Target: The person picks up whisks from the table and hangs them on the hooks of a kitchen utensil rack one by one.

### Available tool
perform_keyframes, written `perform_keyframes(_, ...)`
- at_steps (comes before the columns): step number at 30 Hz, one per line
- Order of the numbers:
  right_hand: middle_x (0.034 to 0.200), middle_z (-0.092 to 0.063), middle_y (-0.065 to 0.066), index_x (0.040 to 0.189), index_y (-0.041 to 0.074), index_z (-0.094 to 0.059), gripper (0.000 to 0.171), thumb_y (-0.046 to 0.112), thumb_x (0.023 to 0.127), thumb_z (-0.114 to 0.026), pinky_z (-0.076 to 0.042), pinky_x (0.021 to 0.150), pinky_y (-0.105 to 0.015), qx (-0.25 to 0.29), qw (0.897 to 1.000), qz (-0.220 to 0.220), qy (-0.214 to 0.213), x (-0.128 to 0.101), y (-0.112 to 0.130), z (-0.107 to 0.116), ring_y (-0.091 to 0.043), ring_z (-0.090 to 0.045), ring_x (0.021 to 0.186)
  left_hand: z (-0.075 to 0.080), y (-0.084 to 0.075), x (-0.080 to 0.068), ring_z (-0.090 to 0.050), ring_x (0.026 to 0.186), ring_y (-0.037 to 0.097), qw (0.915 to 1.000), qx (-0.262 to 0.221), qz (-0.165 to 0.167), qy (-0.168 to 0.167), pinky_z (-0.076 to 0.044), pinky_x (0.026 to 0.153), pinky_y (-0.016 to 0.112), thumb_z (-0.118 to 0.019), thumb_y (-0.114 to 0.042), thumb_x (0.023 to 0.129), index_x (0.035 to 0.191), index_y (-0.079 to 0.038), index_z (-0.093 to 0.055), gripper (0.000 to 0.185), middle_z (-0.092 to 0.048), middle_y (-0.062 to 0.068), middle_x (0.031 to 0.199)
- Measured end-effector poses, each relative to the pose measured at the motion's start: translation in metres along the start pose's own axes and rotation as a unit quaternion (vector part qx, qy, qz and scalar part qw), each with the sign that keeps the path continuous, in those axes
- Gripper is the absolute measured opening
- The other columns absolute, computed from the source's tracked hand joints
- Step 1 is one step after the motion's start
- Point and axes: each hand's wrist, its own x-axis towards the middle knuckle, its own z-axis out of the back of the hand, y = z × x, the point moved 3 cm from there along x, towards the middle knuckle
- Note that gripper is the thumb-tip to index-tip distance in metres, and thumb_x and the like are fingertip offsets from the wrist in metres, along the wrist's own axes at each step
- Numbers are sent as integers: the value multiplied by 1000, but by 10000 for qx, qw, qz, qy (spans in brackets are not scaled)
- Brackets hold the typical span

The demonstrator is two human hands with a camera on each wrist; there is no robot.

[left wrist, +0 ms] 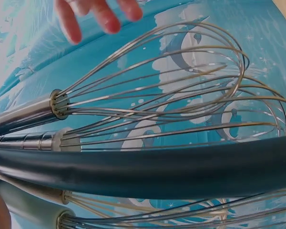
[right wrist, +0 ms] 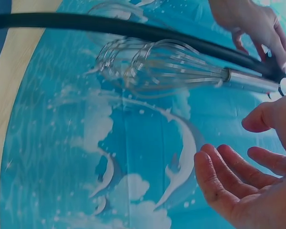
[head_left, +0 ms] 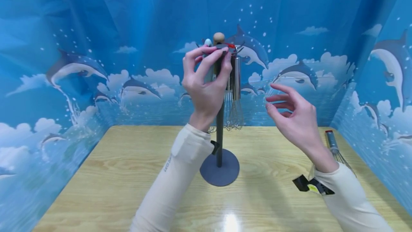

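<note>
A dark stand (head_left: 220, 133) with a wooden knob (head_left: 219, 37) and a ring of hooks on top rises from a round base. My left hand (head_left: 207, 71) is raised at its top, thumb and fingertips pinching the dark hook ring (head_left: 222, 47). Several whisks hang there; a steel-handled whisk (head_left: 237, 78) shows right of the pole, and a pale-handled whisk (left wrist: 33, 205) is in the left wrist view. My right hand (head_left: 294, 115) hovers to the right of the stand, fingers loosely bent, holding nothing. The left palm hides part of the hanging whisks.
Another whisk (head_left: 331, 140) with a red-tipped handle lies at the right side of the wooden table (head_left: 145, 160), partly behind my right forearm. A blue dolphin-print curtain (head_left: 154, 17) encloses the back and sides.
</note>
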Motion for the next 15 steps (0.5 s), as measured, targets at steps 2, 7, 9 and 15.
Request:
perform_keyframes(2, 115, -75, -10, 144, 25, -58, 46, 22, 99, -67, -50, 78, -1, -113, 9999, -50, -40, -1, -6, 5, 16, -61, 90, 0, -1, 0, -60, 109, 34, 9999, 113, -32, 0, -54, 92, 35, -79, -5, 86, 100, 2, -78, 16, -65, 23, 108)
perform_keyframes(7, 116, -75, -12, 144, 26, -58, 46, 24, 99, -66, -48, 76, 0, -366, 9991, -188, -107, -4, -22, 17, 20, -59, 88, -1, -3, -1, -58, 110, 33, 9995, 299, -141, 9, -53, 96, 35, -78, -5, 87, 102, 2, -78, 16, -65, 22, 109)
perform_keyframes(9, 115, -75, -13, 144, 26, -58, 45, 24, 99, -66, -47, 73, 0, -471, 9985, -253, -141, -5, -29, 22, 21, -58, 86, -1, -4, -1, -57, 108, 34, 9991, 352, -234, -37, -53, 96, 35, -78, -6, 87, 102, 1, -78, 16, -65, 22, 108)
perform_keyframes(15, 117, -74, -17, 147, 22, -54, 49, 26, 100, -63, -45, 64, -4, -911, 9943, -541, -81, -5, -55, 34, 26, -51, 83, -3, -5, -2, -57, 108, 34, 9986, 442, -306, -7, -54, 94, 35, -78, -8, 88, 102, 0, -79, 16, -65, 21, 108)
